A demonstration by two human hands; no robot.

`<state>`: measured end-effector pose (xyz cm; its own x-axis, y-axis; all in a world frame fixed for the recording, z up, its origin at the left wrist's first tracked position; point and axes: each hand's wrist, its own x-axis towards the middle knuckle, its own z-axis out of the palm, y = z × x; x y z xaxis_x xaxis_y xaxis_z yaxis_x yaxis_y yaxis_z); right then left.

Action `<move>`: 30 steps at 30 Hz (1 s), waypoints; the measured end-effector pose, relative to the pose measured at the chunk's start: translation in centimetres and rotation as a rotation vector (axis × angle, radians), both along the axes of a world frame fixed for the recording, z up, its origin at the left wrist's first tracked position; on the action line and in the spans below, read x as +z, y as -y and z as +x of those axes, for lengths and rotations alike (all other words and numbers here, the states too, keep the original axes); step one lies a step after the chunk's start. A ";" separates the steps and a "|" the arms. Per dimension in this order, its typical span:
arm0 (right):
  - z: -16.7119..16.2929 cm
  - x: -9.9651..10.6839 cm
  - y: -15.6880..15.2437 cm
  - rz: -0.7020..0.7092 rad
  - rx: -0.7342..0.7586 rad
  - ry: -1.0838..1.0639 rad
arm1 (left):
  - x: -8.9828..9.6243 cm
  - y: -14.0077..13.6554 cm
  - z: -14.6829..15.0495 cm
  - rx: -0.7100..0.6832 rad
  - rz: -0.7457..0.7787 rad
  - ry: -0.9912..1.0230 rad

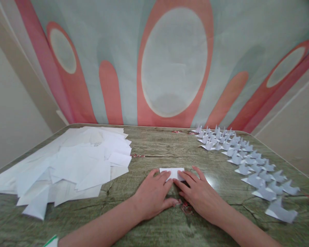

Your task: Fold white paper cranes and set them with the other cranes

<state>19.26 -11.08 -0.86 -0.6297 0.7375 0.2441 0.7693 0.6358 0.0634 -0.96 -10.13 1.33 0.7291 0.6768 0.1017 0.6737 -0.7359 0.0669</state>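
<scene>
A small folded sheet of white paper (173,172) lies on the wood-patterned table in front of me, its long side running left to right. On its left end rest the fingertips of my left hand (154,195), which is open with the thumb apart from the fingers. My right hand (201,196) is open too, fingers spread, its fingertips on the right end of the paper. The fingers cover part of the paper's near edge. Neither hand grips it.
A wide pile of loose white paper sheets (79,164) covers the table's left side. Rows of several folded white paper birds (262,188) stand along the right side. A patterned backdrop (128,41) rises behind the wood-grain table (164,144).
</scene>
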 end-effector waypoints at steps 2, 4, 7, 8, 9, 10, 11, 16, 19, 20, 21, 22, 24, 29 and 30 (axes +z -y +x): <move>0.1 0.0 0.0 0.005 0.008 0.007 | 0.0 -0.1 0.0 -0.006 0.010 -0.008; 0.2 0.1 0.0 0.015 0.014 0.005 | -0.1 -0.1 0.0 -0.012 0.021 -0.011; 0.8 0.3 -0.1 0.025 -0.003 0.000 | -0.1 -0.1 0.0 -0.017 0.029 -0.012; 1.0 0.3 -0.1 0.026 -0.013 0.001 | 0.0 -0.1 0.0 -0.018 0.030 -0.013; 1.3 0.4 -0.1 0.029 -0.022 0.003 | 0.0 -0.1 0.0 -0.021 0.031 -0.014; 1.6 0.5 -0.1 0.032 -0.030 0.005 | 0.0 -0.2 0.0 -0.024 0.031 -0.015; 1.9 0.6 -0.2 0.038 -0.038 0.005 | 0.1 -0.2 -0.1 -0.027 0.033 -0.016; 2.6 1.1 -0.4 0.032 -0.063 -0.002 | 0.1 -0.2 -0.1 -0.031 0.042 -0.018; 2.1 1.1 -0.5 0.001 -0.061 -0.029 | 0.0 -0.2 -0.1 -0.028 0.042 -0.014; 1.8 1.0 -0.5 0.003 -0.064 -0.049 | 0.0 -0.2 -0.1 -0.027 0.040 -0.014; 1.5 0.9 -0.4 0.015 -0.056 -0.073 | 0.0 -0.1 -0.1 -0.026 0.038 -0.014; 1.3 0.6 -0.4 0.017 -0.044 -0.090 | 0.0 -0.1 -0.1 -0.026 0.035 -0.012; 0.9 0.0 -0.3 0.033 -0.019 -0.105 | -0.1 -0.1 -0.1 -0.029 0.032 -0.005; 0.8 -0.9 -0.3 0.070 0.042 -0.059 | -0.2 0.0 -0.1 -0.031 0.029 0.016; 0.8 -0.9 -0.3 0.081 0.047 -0.048 | -0.2 0.0 -0.1 -0.031 0.027 0.016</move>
<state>20.05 -10.75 -1.79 -0.6490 0.6840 0.3330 0.7422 0.6654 0.0799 -1.06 -10.09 1.11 0.7477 0.6508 0.1319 0.6497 -0.7581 0.0572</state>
